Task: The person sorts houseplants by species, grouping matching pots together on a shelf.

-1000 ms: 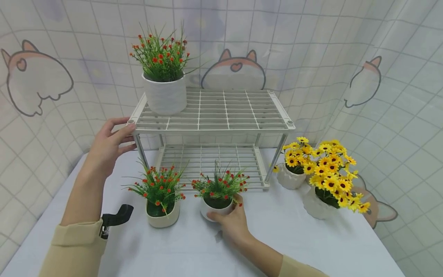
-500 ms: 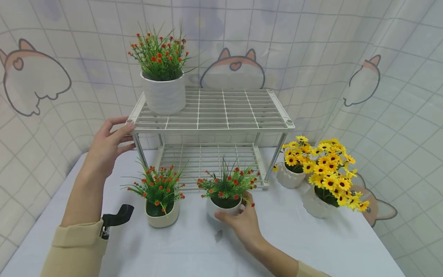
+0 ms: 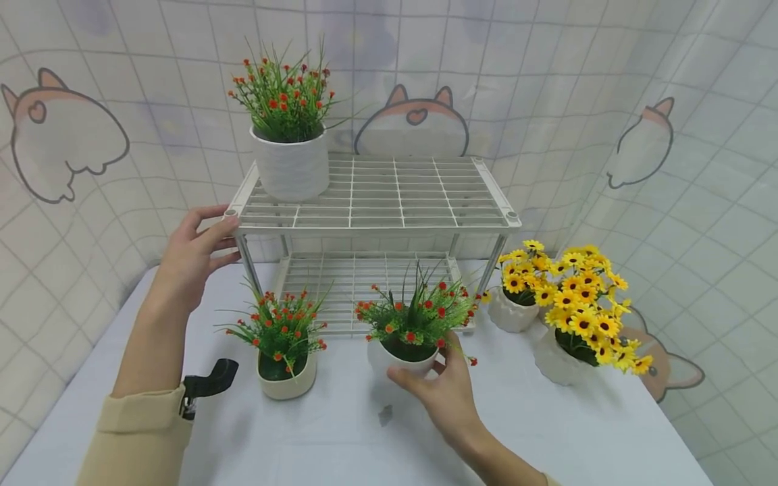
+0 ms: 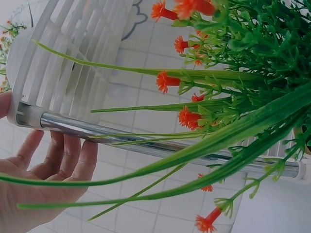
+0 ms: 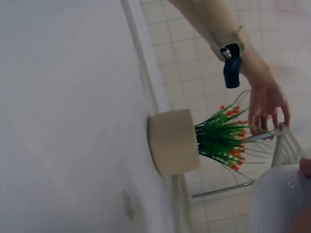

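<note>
In the head view my left hand (image 3: 185, 263) grips the front left corner of the white two-tier rack (image 3: 377, 231), thumb on the corner. The left wrist view shows my left hand's fingers (image 4: 83, 160) against the metal post (image 4: 131, 137). My right hand (image 3: 452, 398) holds a white pot (image 3: 402, 364) of red-flowered greenery by its right side, before the lower tier. In the right wrist view this pot (image 5: 274, 199) is raised off the table, at the lower right. A cream pot (image 3: 288, 386) with similar flowers stands left of it, also in the right wrist view (image 5: 172, 141).
A larger white pot (image 3: 292, 169) with red flowers stands on the upper tier's left side. Two white pots (image 3: 509, 314) (image 3: 562, 361) of yellow flowers stand on the table right of the rack. A tiled-pattern curtain (image 3: 547, 88) hangs behind.
My right hand has carried its pot to the right and upward, and the pot looks larger in the head view. My left hand stays at the rack corner.
</note>
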Available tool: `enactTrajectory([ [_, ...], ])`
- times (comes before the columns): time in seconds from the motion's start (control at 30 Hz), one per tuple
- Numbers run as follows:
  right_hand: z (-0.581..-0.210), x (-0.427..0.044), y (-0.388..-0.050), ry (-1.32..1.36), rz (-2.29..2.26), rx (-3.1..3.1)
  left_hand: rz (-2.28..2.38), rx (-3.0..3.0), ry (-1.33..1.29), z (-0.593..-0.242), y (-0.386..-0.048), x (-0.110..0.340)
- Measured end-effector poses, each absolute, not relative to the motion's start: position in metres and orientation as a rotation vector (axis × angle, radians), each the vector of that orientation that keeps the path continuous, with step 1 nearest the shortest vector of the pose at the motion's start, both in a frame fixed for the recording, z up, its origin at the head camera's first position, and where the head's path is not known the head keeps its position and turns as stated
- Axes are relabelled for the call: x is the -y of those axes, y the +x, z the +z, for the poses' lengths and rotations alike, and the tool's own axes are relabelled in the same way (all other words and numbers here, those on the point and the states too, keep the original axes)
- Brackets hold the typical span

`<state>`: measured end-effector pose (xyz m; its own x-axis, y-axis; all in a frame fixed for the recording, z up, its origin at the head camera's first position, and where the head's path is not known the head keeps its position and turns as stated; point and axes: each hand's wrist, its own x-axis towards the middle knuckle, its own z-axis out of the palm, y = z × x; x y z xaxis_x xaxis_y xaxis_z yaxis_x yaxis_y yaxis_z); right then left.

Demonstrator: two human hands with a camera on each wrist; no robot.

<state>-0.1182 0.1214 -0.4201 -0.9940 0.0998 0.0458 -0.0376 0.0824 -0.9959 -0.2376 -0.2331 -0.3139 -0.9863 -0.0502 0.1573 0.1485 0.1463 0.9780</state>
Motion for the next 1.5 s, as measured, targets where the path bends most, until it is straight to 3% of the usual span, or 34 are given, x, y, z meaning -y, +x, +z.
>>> enactTrajectory([
  [0.53, -0.359, -0.145, -0.129, 0.193, 1.955, 2.114, -1.959, 2.261, -0.081, -0.311, -0.235, 0.233],
  [1.17, -0.316, -0.155, -0.145, 0.449, 1.878, 1.99, -2.062, 2.171, -0.085, -0.314, -0.234, 0.234],
  [1.5, -0.291, -0.155, -0.163, 0.361, 1.827, 2.08, -2.022, 2.24, -0.085, -0.31, -0.233, 0.233],
])
